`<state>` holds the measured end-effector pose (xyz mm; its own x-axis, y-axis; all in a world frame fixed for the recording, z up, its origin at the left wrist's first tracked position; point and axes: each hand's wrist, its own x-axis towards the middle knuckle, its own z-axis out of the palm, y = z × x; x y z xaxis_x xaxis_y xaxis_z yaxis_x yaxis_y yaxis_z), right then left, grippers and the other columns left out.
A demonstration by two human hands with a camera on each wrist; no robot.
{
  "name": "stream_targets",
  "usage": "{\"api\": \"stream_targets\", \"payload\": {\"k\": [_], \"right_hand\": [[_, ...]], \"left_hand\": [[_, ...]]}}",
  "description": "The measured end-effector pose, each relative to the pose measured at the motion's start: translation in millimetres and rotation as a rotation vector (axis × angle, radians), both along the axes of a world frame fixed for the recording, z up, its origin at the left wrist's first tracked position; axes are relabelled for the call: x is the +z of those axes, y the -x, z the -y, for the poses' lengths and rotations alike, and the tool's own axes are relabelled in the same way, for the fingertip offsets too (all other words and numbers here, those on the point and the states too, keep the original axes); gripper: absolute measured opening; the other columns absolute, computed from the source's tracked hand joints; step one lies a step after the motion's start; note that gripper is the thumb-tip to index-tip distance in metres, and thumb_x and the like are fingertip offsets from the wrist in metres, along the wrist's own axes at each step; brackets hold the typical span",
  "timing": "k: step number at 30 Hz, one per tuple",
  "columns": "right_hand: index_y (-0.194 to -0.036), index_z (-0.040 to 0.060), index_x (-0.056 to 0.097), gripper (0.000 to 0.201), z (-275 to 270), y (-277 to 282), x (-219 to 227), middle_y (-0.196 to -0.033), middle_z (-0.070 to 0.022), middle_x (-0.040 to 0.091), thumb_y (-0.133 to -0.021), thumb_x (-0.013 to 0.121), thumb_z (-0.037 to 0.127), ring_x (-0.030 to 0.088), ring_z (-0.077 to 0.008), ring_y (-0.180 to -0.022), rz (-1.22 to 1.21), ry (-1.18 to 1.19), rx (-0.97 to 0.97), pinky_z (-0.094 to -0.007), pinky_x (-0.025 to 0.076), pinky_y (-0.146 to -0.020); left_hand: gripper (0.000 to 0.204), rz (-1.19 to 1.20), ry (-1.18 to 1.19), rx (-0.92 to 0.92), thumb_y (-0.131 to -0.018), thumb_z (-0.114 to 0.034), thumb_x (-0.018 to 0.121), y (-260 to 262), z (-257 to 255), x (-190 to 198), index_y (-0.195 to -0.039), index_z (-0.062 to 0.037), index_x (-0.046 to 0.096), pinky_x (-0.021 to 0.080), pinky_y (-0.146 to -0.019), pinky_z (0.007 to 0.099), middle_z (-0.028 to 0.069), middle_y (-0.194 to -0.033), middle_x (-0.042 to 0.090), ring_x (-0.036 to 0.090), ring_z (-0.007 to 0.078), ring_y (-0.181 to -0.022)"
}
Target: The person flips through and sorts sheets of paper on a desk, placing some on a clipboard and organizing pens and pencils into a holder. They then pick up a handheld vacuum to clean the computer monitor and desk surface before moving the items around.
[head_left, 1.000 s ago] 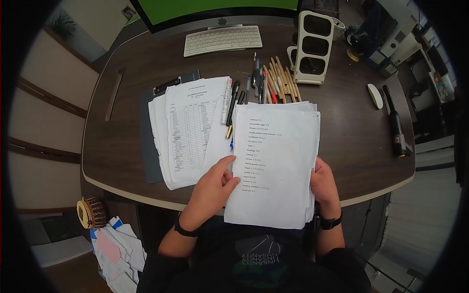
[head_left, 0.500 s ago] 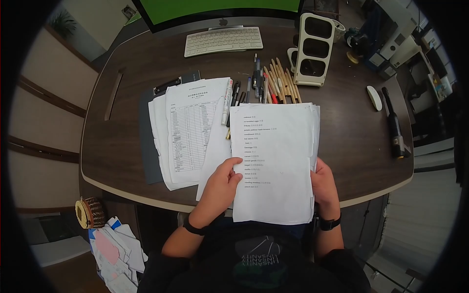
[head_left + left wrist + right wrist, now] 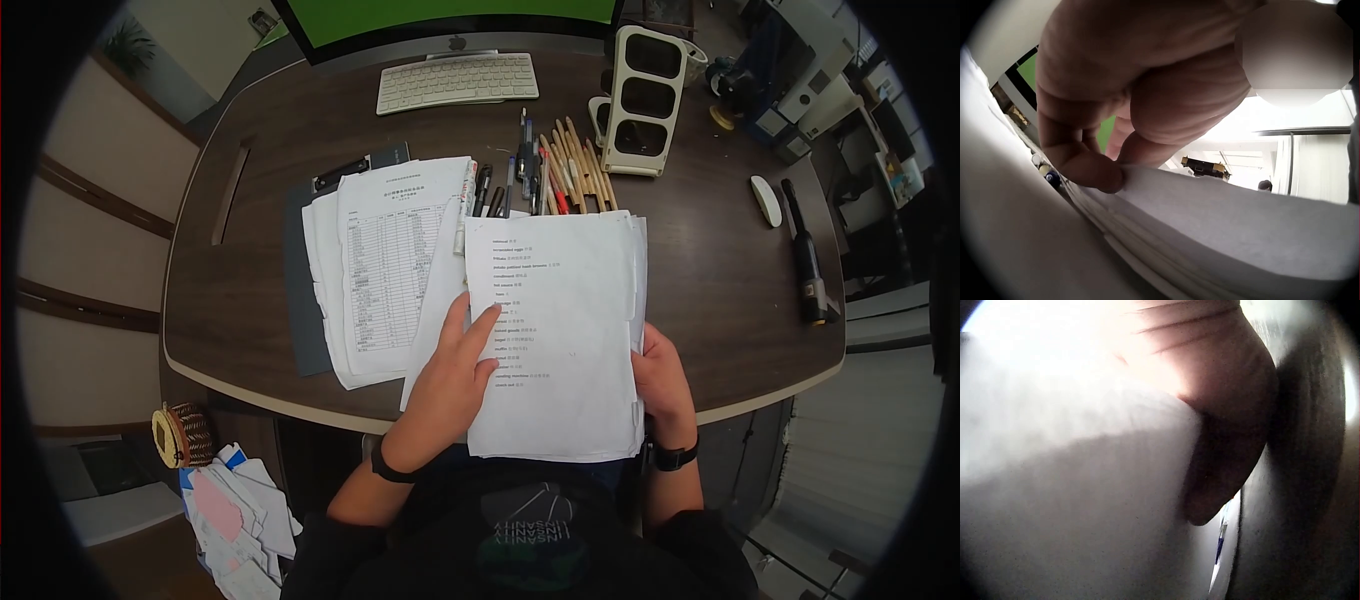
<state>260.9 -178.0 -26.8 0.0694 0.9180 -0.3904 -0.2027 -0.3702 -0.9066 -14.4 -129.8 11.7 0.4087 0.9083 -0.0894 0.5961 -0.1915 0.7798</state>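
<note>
A stack of white papers [image 3: 560, 420] with a printed word list faces up above the desk's front edge. At its right edge my right hand [image 3: 664, 376] grips the stack, with the thumb over the page and the other fingers hidden beneath. My left hand [image 3: 447, 385] is at the left edge, index finger lying over the printed lines and thumb lower down. In the left wrist view, curled fingers [image 3: 1107, 175] meet the sheet edges [image 3: 1210, 219]. The right wrist view has a finger [image 3: 1222, 469] against the paper's corner [image 3: 1147, 462].
Left of the stack, printed table sheets [image 3: 395, 270] lie on a dark clipboard [image 3: 315, 330]. Pens [image 3: 510, 185] and pencils [image 3: 575, 170] sit behind the stack. Further back are a keyboard [image 3: 457, 82] and a cream three-slot holder [image 3: 645, 100]. A mouse [image 3: 766, 201] rests at right.
The stack has shifted a little to the left and straightened. My left index finger has slid up and inward over the printed lines. The right hand keeps its grip.
</note>
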Motion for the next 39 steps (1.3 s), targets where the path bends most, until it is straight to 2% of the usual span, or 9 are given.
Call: {"api": "stream_targets", "payload": {"k": [1, 4, 13, 19, 22, 25, 31, 34, 39], "right_hand": [[-0.119, -0.0054, 0.062, 0.026, -0.3, 0.6, -0.7, -0.106, -0.0057, 0.071, -0.097, 0.064, 0.010, 0.066, -0.0099, -0.090, -0.001, -0.002, 0.003, -0.0269, 0.055, -0.081], [-0.119, -0.0053, 0.062, 0.027, -1.2, 0.9, 1.4, -0.106, -0.0059, 0.071, -0.097, 0.064, 0.010, 0.066, -0.0099, -0.090, -0.014, 0.012, 0.019, -0.0270, 0.055, -0.081], [-0.125, -0.0056, 0.059, 0.033, 0.5, -1.6, -3.0, -0.111, -0.0069, 0.069, -0.099, 0.063, 0.014, 0.065, -0.0105, -0.096, -0.013, -0.020, 0.030, -0.0271, 0.053, -0.085], [-0.136, -0.0063, 0.051, 0.058, 5.3, -10.5, -6.8, -0.125, -0.0123, 0.064, -0.104, 0.053, 0.043, 0.063, -0.0148, -0.107, -0.193, -0.088, 0.046, -0.0298, 0.051, -0.093], [-0.138, -0.0061, 0.049, 0.066, 6.3, -13.3, -7.4, -0.128, -0.0143, 0.062, -0.103, 0.053, 0.049, 0.063, -0.0175, -0.110, -0.175, -0.086, 0.059, -0.0315, 0.051, -0.095], [-0.139, -0.0061, 0.048, 0.069, 4.4, -11.7, -7.5, -0.130, -0.0149, 0.061, -0.101, 0.056, 0.051, 0.061, -0.0183, -0.114, -0.167, -0.121, 0.105, -0.0324, 0.050, -0.096], [-0.139, -0.0060, 0.049, 0.068, 1.9, -10.9, -6.3, -0.125, -0.0128, 0.064, -0.100, 0.059, 0.049, 0.063, -0.0164, -0.108, -0.169, -0.079, 0.094, -0.0309, 0.051, -0.093], [-0.139, -0.0055, 0.049, 0.065, 2.4, -11.0, -7.9, -0.122, -0.0120, 0.065, -0.101, 0.059, 0.046, 0.064, -0.0153, -0.105, -0.160, -0.082, 0.075, -0.0299, 0.052, -0.091], [-0.136, -0.0055, 0.052, 0.046, -3.1, -3.9, 3.6, -0.117, -0.0117, 0.067, -0.101, 0.059, 0.023, 0.066, -0.0142, -0.099, -0.113, 0.019, 0.053, -0.0288, 0.054, -0.086]], "left_hand": [[0.058, -0.004, 0.038, -0.024, -0.091, -0.001, 0.063, 0.8, -1.9, 6.1, -0.146, -0.0047, 0.044, 0.048, -0.103, 0.0409, 0.0259, -0.157, 0.028, 0.050, 0.0437, -0.130], [0.061, -0.034, 0.005, -0.108, -0.089, 0.002, 0.063, -0.1, -5.0, 1.1, -0.146, -0.0020, 0.041, 0.049, -0.102, 0.0408, 0.0237, -0.160, 0.026, 0.050, 0.0427, -0.131], [0.061, -0.107, 0.028, -0.116, -0.090, 0.001, 0.060, -0.8, -8.7, -1.7, -0.147, -0.0022, 0.039, 0.052, -0.096, 0.0418, 0.0211, -0.159, 0.031, 0.054, 0.0413, -0.127], [0.063, -0.067, 0.076, -0.053, -0.089, 0.002, 0.063, -3.1, -7.0, -11.4, -0.147, -0.0016, 0.040, 0.049, -0.099, 0.0373, 0.0216, -0.157, 0.036, 0.056, 0.0382, -0.125], [0.061, -0.058, -0.067, -0.038, -0.090, 0.002, 0.061, -0.9, -5.4, -28.1, -0.147, 0.0003, 0.039, 0.049, -0.098, 0.0362, 0.0230, -0.156, 0.037, 0.058, 0.0366, -0.121], [0.060, 0.001, 0.031, 0.012, -0.091, 0.002, 0.060, 0.3, -5.2, -25.3, -0.147, 0.0006, 0.040, 0.048, -0.096, 0.0351, 0.0229, -0.155, 0.038, 0.061, 0.0332, -0.111], [0.057, 0.100, 0.092, 0.111, -0.090, 0.004, 0.061, 2.0, -3.0, -18.5, -0.144, -0.0004, 0.044, 0.050, -0.086, 0.0298, 0.0186, -0.148, 0.047, 0.054, 0.0194, -0.081], [0.054, 0.157, 0.214, 0.134, -0.092, 0.005, 0.057, 2.0, -3.8, -7.8, -0.144, 0.0023, 0.042, 0.046, -0.102, 0.0361, 0.0258, -0.152, 0.039, 0.052, 0.0387, -0.128], [0.048, 0.076, 0.172, 0.094, -0.092, -0.001, 0.061, 3.6, -2.0, -8.8, -0.139, 0.0022, 0.047, 0.050, -0.091, 0.0358, 0.0241, -0.151, 0.041, 0.063, 0.0309, -0.100]]}}
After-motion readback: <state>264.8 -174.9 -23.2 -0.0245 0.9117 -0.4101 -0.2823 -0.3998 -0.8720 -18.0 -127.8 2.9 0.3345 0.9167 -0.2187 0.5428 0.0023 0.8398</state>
